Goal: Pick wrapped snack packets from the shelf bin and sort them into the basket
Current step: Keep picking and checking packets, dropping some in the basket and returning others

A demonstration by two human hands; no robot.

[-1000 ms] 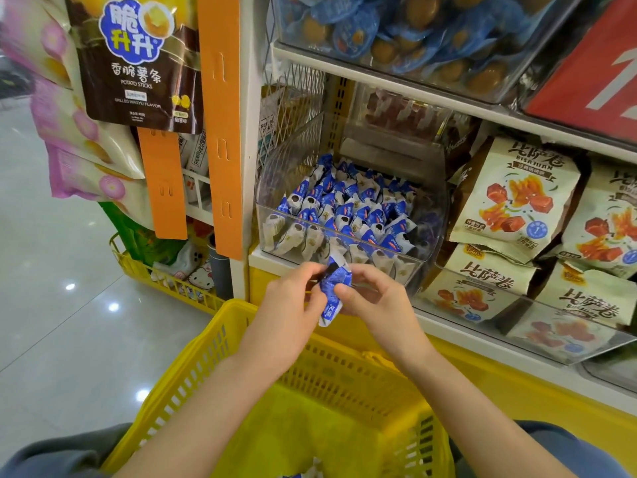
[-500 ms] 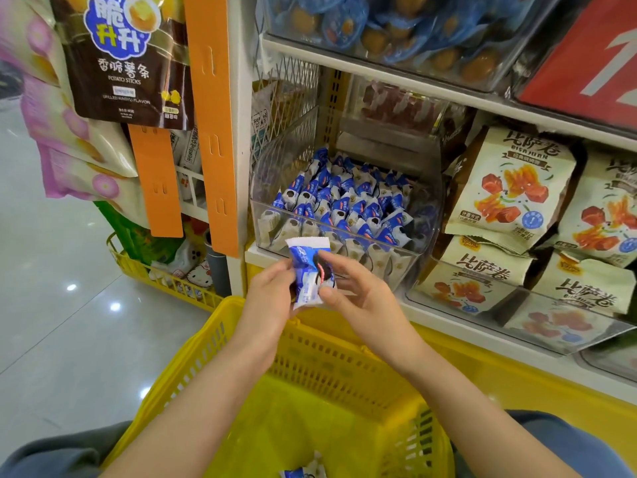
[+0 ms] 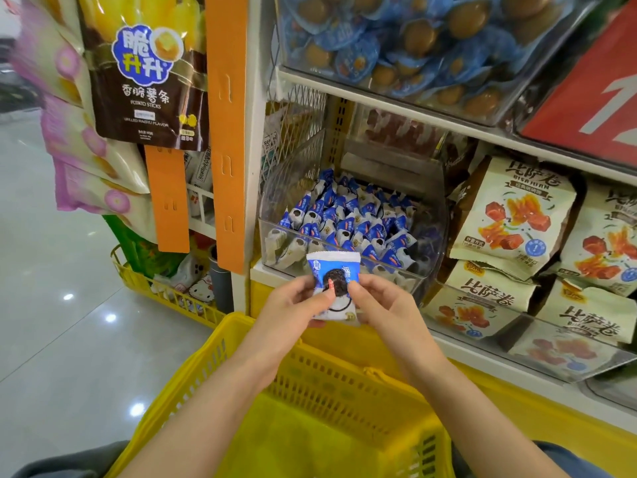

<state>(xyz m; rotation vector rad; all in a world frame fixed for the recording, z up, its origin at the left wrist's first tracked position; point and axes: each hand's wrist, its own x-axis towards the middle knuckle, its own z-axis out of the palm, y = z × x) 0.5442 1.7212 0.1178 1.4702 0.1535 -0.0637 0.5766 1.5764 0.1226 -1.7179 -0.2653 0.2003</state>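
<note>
A blue and white snack packet (image 3: 333, 283) with a dark cookie picture is held flat, face up toward me, above the yellow basket (image 3: 344, 381). My left hand (image 3: 293, 305) pinches its left edge and my right hand (image 3: 382, 310) pinches its right edge. Just behind it a clear shelf bin (image 3: 427, 236) holds several more blue and white packets (image 3: 351, 219). The basket sits low in front of me, its far rim under my hands; its floor is mostly hidden by my forearms.
Cream snack bags (image 3: 510, 215) fill clear trays to the right. Blue wrapped eggs (image 3: 396, 39) sit on the upper shelf. Potato stick bags (image 3: 144, 81) hang from orange strips (image 3: 225, 132) at the left. Another yellow basket (image 3: 162, 288) stands on the shiny floor.
The packet has been turned from edge-on to flat with its printed face toward me. Both hands stay on it and have risen slightly toward the bin.
</note>
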